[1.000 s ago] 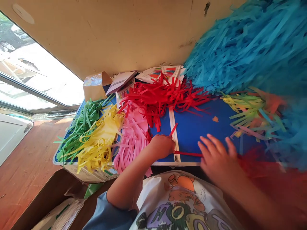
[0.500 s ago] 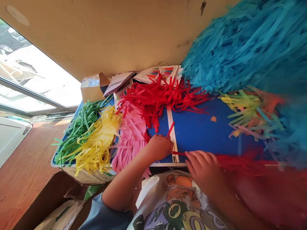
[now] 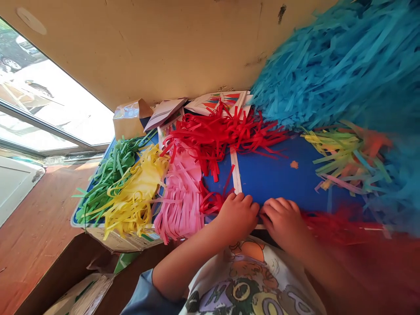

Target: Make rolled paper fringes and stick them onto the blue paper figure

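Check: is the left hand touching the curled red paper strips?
Touching. The head view shows the left hand pressed against the curled red paper strips, which run under its edge.

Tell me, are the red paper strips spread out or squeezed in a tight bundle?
Spread out: the red paper strips lie in a loose tangle across the blue board, ends poking every way, reaching down near the left hand.

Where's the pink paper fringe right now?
In the head view, the pink paper fringe lies on the blue board, just left of the person's left hand, between the yellow paper strips and a tuft of red paper strips.
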Motion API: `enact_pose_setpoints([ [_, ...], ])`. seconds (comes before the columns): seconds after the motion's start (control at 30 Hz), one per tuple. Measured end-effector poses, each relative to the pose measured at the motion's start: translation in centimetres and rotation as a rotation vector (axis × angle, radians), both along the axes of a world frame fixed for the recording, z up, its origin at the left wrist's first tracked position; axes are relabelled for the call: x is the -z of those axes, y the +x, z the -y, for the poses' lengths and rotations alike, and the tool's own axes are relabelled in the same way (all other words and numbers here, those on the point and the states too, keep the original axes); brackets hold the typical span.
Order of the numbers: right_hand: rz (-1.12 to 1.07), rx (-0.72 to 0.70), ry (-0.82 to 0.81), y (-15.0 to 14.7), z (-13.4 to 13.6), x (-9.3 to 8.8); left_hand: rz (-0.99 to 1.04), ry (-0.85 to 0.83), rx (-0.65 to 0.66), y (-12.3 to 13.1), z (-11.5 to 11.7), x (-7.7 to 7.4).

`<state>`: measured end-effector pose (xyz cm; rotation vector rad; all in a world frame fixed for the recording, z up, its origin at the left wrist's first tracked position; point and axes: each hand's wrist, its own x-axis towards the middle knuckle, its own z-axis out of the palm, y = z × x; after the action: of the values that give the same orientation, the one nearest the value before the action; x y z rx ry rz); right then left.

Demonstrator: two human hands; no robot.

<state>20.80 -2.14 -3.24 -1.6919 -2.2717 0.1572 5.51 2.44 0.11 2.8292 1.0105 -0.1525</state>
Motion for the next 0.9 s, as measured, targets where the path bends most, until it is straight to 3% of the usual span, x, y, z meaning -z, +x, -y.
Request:
enact_pose_setpoints([
  [0.37, 0.134, 0.025, -0.149, -0.6, -1.0, -1.0, 0.021, -0.057, -0.016, -0.4, -0.5, 1.1],
  [0.6, 0.154, 0.012, -0.108, 1.5, -0.4, 0.1, 0.076, -0.159, -0.055, -1.9, -0.9, 1.2],
  [0.9, 0.11, 0.034, -0.167, 2.8, 0.0, -0.1, 0.102, -0.289, -0.09, -2.4, -1.5, 0.6],
])
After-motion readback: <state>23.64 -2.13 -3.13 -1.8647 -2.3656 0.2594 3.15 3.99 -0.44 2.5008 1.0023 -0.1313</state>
